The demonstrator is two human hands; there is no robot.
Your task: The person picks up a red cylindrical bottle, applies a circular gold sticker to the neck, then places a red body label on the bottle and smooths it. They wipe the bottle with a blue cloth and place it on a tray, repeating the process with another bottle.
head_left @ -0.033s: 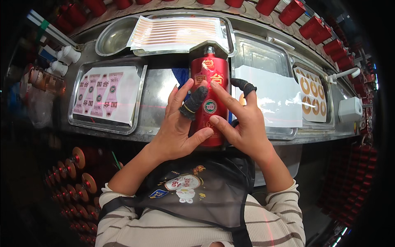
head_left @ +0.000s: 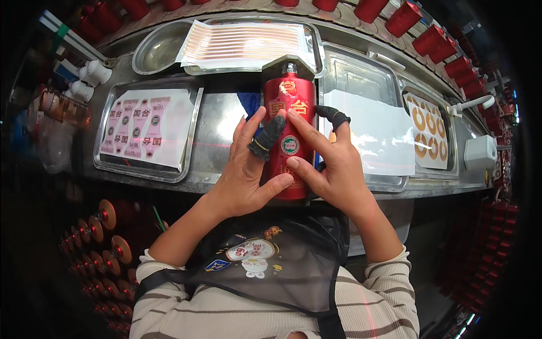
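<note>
A red bottle (head_left: 289, 93) with a dark cap lies on its back in front of me, neck away from me, its neck end by a grey angular holder (head_left: 307, 69). Gold characters and a round green-and-white emblem (head_left: 289, 145) mark its front. My left hand (head_left: 240, 175) rests along its left side, fingers apart, a black-covered fingertip and the thumb against the surface. On the other side my right hand (head_left: 341, 172) touches the front with outstretched index finger and thumb; another black-covered finger is raised off it. Neither hand wraps round the bottle. Its underside is hidden.
To the left, a metal tray (head_left: 99, 161) bears a sheet of pink labels (head_left: 132, 127). A striped strip sheet (head_left: 243, 42) and a metal bowl (head_left: 161, 51) stand behind. White paper (head_left: 389, 141) and gold ring stickers (head_left: 429, 130) lie right. Red bottles (head_left: 403, 20) line the back.
</note>
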